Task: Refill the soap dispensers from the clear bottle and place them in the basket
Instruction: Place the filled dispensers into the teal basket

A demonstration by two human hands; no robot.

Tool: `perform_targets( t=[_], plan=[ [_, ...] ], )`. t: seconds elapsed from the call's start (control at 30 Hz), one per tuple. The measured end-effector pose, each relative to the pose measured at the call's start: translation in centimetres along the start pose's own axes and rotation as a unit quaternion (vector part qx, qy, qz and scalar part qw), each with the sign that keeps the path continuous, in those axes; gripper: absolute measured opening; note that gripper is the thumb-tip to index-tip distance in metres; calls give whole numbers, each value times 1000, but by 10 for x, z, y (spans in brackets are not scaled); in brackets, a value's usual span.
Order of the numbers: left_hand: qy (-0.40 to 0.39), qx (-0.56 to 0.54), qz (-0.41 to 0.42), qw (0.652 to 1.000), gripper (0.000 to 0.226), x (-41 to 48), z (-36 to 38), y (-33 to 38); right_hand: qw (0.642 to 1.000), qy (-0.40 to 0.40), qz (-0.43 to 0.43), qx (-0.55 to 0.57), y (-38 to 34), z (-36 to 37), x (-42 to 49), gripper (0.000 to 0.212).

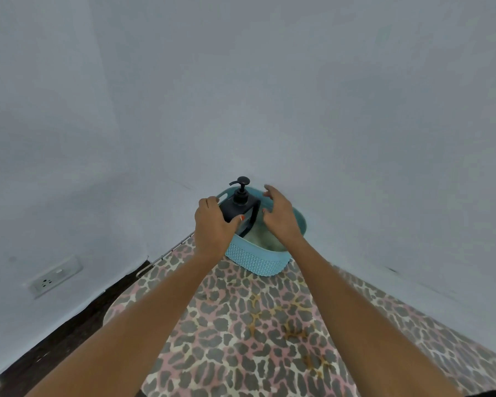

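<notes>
A black soap dispenser (239,206) with a pump top stands upright inside a light blue woven basket (255,260) at the far end of the table, close to the wall. My left hand (212,227) grips the dispenser's body from the left, thumb across its front. Just right of the dispenser, my right hand (279,216) hovers over the basket with fingers spread and holds nothing. The dispenser's lower part is hidden by the basket wall and my left hand. No clear bottle is in view.
A leopard-print cloth (255,333) covers the table. Pale walls meet in a corner right behind the basket. A wall socket (55,277) sits low on the left wall, above a dark floor strip (55,339).
</notes>
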State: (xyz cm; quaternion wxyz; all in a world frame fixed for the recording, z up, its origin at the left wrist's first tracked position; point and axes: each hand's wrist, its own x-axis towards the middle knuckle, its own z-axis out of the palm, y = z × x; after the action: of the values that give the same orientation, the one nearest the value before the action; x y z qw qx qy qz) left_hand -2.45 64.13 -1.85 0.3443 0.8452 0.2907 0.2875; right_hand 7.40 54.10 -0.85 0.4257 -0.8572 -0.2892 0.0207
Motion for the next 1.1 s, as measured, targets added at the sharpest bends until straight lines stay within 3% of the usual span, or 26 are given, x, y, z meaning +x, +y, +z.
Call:
perform_targets(
  t=[0.1, 0.27, 0.73, 1.1],
  plan=[
    [35, 9, 19, 999, 54, -13, -1, 8, 997, 70, -7, 5, 4, -13, -25, 31],
    [27, 27, 61, 997, 49, -48, 6, 31, 995, 87, -20, -38, 17, -47, -77, 24],
    [-209, -102, 167, 958, 41, -204, 65, 145, 968, 204, 32, -143, 51, -199, -234, 18],
    [-361, -135, 202, 900, 45, -288, 110, 183, 931, 333, 140, -53, 112, -268, -342, 14]
  ],
)
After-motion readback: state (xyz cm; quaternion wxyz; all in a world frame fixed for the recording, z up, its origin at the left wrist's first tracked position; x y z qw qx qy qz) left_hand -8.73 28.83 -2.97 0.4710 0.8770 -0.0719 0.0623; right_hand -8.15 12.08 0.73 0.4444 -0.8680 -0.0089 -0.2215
